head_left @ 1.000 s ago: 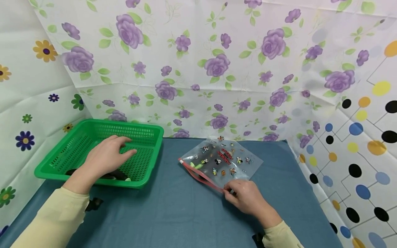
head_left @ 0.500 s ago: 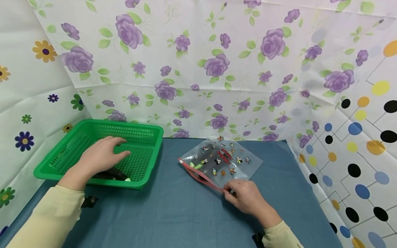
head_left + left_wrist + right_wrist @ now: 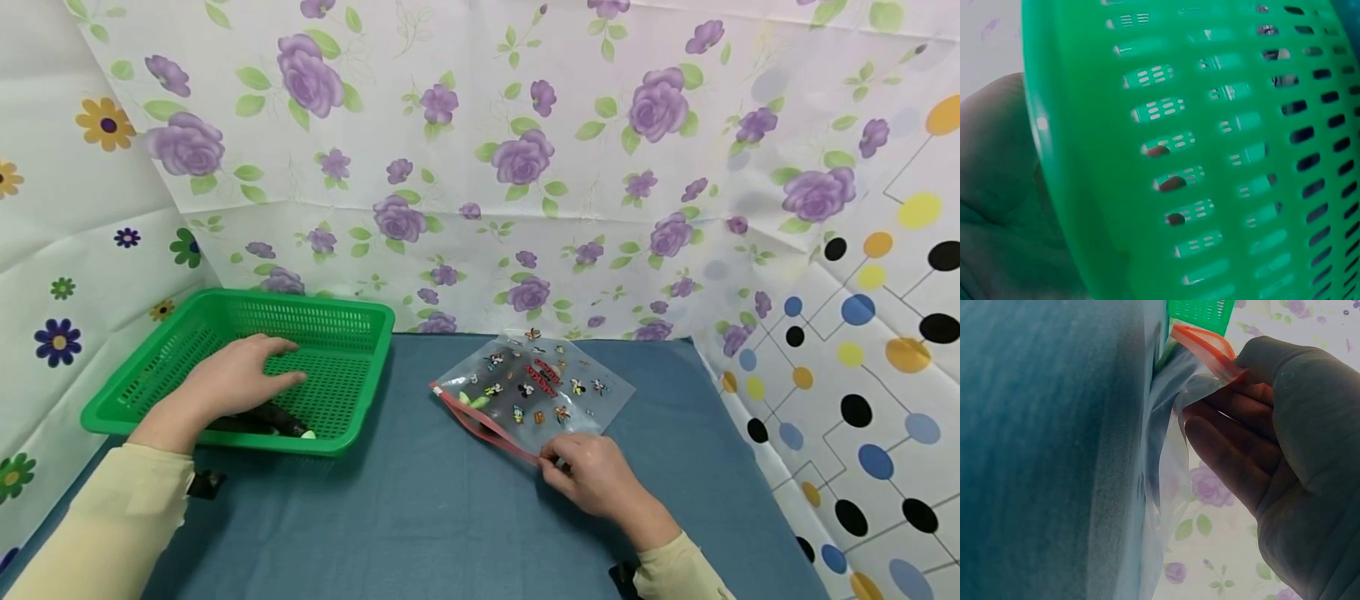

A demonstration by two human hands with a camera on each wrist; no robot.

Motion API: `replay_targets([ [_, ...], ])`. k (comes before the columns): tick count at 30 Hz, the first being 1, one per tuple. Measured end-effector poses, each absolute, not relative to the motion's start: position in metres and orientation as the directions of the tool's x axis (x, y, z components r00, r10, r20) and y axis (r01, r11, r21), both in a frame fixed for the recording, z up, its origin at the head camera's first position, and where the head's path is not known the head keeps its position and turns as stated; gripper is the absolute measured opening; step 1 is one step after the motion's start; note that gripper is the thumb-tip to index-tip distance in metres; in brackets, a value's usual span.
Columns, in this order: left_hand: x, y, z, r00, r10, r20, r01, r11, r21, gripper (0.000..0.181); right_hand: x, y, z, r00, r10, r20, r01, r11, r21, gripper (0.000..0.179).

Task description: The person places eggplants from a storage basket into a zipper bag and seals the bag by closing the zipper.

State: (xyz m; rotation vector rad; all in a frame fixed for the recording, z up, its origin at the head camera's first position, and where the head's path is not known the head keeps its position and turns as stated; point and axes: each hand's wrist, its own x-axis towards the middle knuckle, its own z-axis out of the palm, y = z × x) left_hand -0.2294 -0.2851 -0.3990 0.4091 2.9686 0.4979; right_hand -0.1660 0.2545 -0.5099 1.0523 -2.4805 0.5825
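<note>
Blue cloth (image 3: 450,517) spread flat beneath my work, faintly creased, and ran back to the foot of a white sheet (image 3: 465,125) printed with purple roses and green leaves. To the left hung a second sheet (image 3: 112,225), scattered with orange, purple and green daisies; to the right, a third (image 3: 885,333) carried black, blue, yellow and orange spots, many joined by thin grey lines. On the cloth, a little right of the middle, the clear printed bag (image 3: 570,367) lay aslant, a dark shape and a pale green piece (image 3: 474,402) showing through its plastic. My right hand (image 3: 596,479) pinched the near end of its red zip edge (image 3: 480,427) between thumb and forefinger, and the edge gaped beyond my grip. My left hand (image 3: 236,383) was over the green basket (image 3: 333,310) at the left of the cloth, thumb and forefinger spread apart, grasping nothing that I could see. Beneath it, on the basket's slotted floor, lay something long and dark (image 3: 273,419) with a pale green tip, partly hidden by my wrist.
</note>
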Motion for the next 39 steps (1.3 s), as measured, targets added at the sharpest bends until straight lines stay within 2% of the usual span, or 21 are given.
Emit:
replay_targets([
  [20, -0.240, -0.313, -0.408, -0.931, 0.330, -0.155, 0.250, 0.886, 0.391, 0.077, -0.168, 0.255, -0.509, -0.635, -0.584, 0.506, -0.748, 0.628, -0.214, 0.017],
  [27, -0.243, -0.320, -0.408, -0.924, 0.333, -0.187, 0.245, 0.893, 0.378, 0.077, -0.168, 0.254, -0.510, -0.639, -0.582, 0.504, -0.745, 0.631, -0.216, 0.017],
  [39, -0.245, -0.331, -0.414, -0.883, 0.353, -0.310, 0.212, 0.889, 0.406, 0.084, -0.166, 0.255, -0.511, -0.649, -0.580, 0.492, -0.738, 0.636, -0.225, 0.017],
])
